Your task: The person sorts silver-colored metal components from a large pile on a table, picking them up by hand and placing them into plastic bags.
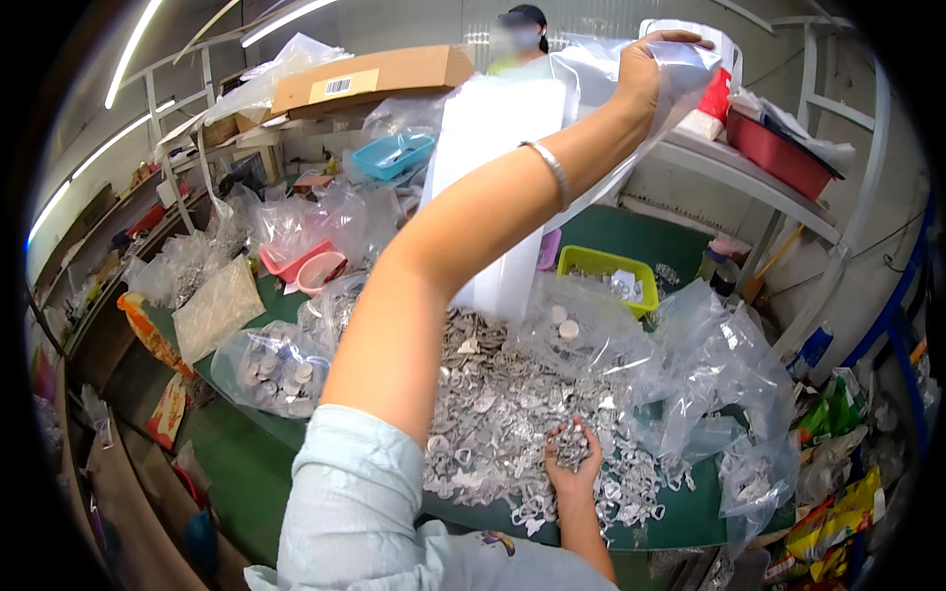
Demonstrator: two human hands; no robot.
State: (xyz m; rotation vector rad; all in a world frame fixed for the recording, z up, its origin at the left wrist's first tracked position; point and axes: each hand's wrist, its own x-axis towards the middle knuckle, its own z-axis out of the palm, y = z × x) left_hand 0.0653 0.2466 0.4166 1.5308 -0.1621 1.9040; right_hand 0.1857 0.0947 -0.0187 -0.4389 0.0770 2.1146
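My left arm reaches up and across to the far right. Its hand [645, 74] is closed on the upper edge of a clear plastic bag [690, 74], which hangs down behind the forearm. Low on the table, my right hand [574, 458] is turned palm up with fingers curled around a handful of small grey metal pieces [572, 445]. Beneath and beside it spreads a large heap of similar metal pieces [493, 404], with flat and ring-like shapes. A tall white panel-like object [503, 128] stands behind my left forearm, which partly hides it.
Clear bags [690, 364] crowd the table's right, near a yellow-green basket [601, 266]. A bag of round metal pieces [276, 369] lies left. Pink [296, 258] and blue [394, 155] trays sit farther back. A cardboard box [374, 79] and another person [522, 44] are beyond.
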